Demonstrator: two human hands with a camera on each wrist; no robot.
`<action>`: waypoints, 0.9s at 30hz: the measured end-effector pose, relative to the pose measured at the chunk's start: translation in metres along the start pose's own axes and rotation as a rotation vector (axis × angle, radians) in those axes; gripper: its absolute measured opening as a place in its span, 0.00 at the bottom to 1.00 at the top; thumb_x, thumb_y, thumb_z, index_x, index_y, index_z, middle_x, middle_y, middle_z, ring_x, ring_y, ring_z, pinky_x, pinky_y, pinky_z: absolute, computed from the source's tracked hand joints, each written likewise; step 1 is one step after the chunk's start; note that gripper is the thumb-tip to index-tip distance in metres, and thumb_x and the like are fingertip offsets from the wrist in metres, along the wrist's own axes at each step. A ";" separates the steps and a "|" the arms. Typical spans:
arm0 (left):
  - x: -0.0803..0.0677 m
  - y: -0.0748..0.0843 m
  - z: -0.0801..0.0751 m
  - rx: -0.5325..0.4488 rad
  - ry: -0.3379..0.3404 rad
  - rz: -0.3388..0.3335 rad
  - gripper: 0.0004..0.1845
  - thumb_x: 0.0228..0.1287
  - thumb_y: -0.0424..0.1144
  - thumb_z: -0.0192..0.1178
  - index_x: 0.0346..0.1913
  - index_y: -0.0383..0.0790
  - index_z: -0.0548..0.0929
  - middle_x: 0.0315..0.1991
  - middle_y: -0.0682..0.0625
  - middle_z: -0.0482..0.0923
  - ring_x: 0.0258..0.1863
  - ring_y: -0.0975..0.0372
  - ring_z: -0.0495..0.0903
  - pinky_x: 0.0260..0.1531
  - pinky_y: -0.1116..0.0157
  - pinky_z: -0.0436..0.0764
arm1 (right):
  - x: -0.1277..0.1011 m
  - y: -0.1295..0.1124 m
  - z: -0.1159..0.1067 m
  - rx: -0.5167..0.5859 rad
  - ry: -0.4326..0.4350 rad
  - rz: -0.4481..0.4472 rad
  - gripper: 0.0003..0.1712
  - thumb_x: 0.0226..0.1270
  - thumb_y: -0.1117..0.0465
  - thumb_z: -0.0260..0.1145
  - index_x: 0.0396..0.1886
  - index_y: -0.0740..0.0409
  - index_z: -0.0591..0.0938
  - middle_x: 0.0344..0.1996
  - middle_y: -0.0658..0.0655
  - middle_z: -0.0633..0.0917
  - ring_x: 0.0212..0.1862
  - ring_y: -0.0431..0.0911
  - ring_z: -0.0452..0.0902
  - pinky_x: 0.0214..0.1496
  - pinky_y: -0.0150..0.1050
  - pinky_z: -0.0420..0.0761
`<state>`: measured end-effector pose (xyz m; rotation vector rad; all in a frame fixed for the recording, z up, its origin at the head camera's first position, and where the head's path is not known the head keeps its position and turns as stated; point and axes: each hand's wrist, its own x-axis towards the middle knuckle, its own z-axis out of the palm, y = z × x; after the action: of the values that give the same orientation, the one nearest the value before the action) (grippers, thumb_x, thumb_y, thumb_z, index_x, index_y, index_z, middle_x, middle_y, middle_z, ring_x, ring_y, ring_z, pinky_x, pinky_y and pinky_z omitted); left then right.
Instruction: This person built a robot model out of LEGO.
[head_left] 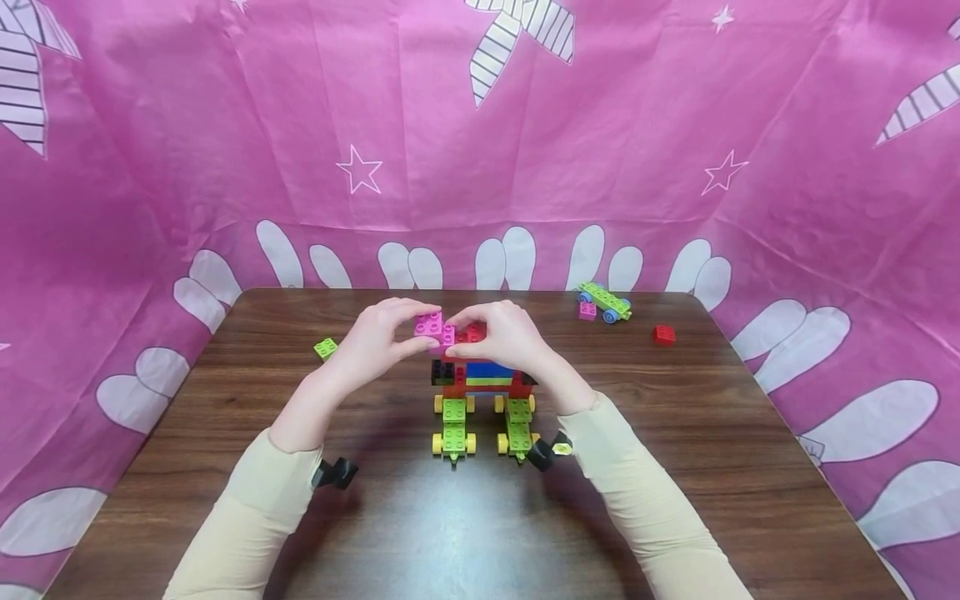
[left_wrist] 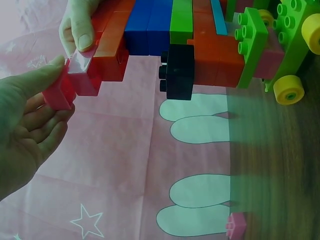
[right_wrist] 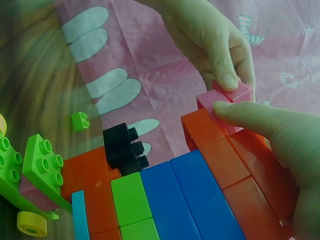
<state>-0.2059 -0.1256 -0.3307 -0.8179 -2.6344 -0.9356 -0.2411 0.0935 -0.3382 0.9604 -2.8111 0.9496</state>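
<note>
A built figure of toy building bricks stands upright at the middle of the table, with blue bricks [head_left: 487,371], orange-red bricks [right_wrist: 215,155] and a black brick [left_wrist: 180,72] in its body. Its feet are two lime wheeled bases [head_left: 454,429] with yellow wheels. At its top left corner, my left hand [head_left: 386,333] pinches the upper pink brick [head_left: 428,323] between thumb and fingers. The lower pink brick [left_wrist: 84,72] sits just below, beside the red bricks. My right hand [head_left: 506,337] grips that lower brick from the right, its thumb lying along the near side.
A lime brick [head_left: 326,348] lies at the left. Toward the back right are a lime wheeled base [head_left: 604,302] with blue wheels, a small pink brick [head_left: 587,311] and a red brick [head_left: 663,335]. Pink cloth [head_left: 525,183] hangs behind the table.
</note>
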 end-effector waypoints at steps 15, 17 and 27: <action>-0.002 -0.001 0.000 0.035 0.033 0.005 0.24 0.55 0.40 0.73 0.55 0.36 0.83 0.49 0.42 0.85 0.52 0.50 0.81 0.55 0.51 0.79 | 0.000 0.000 0.001 0.008 0.003 0.005 0.23 0.55 0.47 0.75 0.48 0.52 0.87 0.42 0.51 0.89 0.42 0.43 0.83 0.42 0.36 0.81; -0.002 -0.002 0.000 0.022 0.030 0.002 0.24 0.55 0.39 0.73 0.55 0.35 0.83 0.49 0.41 0.85 0.52 0.50 0.81 0.54 0.51 0.79 | 0.000 0.000 0.001 0.009 0.002 0.006 0.23 0.55 0.48 0.76 0.48 0.52 0.87 0.42 0.51 0.89 0.42 0.43 0.83 0.42 0.37 0.81; 0.001 -0.006 -0.002 -0.013 0.010 -0.005 0.24 0.53 0.38 0.74 0.54 0.35 0.83 0.48 0.42 0.85 0.50 0.51 0.82 0.53 0.52 0.80 | 0.001 -0.001 0.000 0.018 -0.004 0.007 0.23 0.55 0.48 0.75 0.48 0.52 0.87 0.42 0.51 0.89 0.42 0.43 0.83 0.42 0.36 0.81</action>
<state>-0.2102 -0.1301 -0.3312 -0.8073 -2.6260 -0.9561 -0.2411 0.0927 -0.3376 0.9558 -2.8156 0.9766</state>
